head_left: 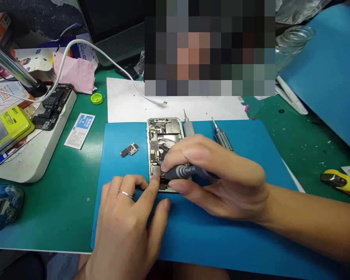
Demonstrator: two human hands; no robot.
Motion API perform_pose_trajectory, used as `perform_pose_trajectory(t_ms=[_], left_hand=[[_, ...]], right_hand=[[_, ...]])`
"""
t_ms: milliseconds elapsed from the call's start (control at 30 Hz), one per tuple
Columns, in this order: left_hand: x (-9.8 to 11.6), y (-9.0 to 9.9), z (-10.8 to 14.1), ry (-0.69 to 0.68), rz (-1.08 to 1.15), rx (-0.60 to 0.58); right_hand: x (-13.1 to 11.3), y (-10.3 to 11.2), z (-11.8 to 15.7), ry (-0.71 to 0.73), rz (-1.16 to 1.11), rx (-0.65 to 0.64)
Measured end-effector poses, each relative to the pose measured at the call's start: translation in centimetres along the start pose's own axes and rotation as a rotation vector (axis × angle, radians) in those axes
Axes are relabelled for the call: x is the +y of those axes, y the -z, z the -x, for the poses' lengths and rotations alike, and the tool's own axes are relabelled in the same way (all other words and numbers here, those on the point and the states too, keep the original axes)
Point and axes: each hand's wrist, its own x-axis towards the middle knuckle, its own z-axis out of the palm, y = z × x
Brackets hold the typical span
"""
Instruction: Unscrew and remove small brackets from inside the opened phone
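An opened phone (154, 146) lies upright in view on the blue mat (210, 241), its inner parts exposed. My right hand (218, 175) is closed around a dark screwdriver (182, 171), whose tip end is over the lower part of the phone. My left hand (131, 217) rests on the mat with its fingers apart, the index fingertip touching the phone's lower left part. To the left of the phone sits a small detached metal part (129, 149). Two more screwdrivers, a silver one (188, 124) and a dark one (222, 136), lie to the right of the phone.
White paper (125, 101) lies behind the mat, with a white cable (105, 53) arching over it. At left are a green cap (96, 98), a card (79, 131) and a white box (51, 144) bearing phone parts. A yellow tool (342, 183) sits at right.
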Motion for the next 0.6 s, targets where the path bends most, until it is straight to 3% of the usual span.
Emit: perform_pose_trajectory(t_ms=[333,600], left_hand=[[-1.0,0.0,0.3,-0.067,-0.044,-0.004],[-0.8,0.0,0.1,-0.032,-0.016,-0.009]], right_hand=[[0.0,-0.3,0.4,-0.046,0.034,0.000],[-0.1,-0.3,0.0,0.064,0.065,0.072]])
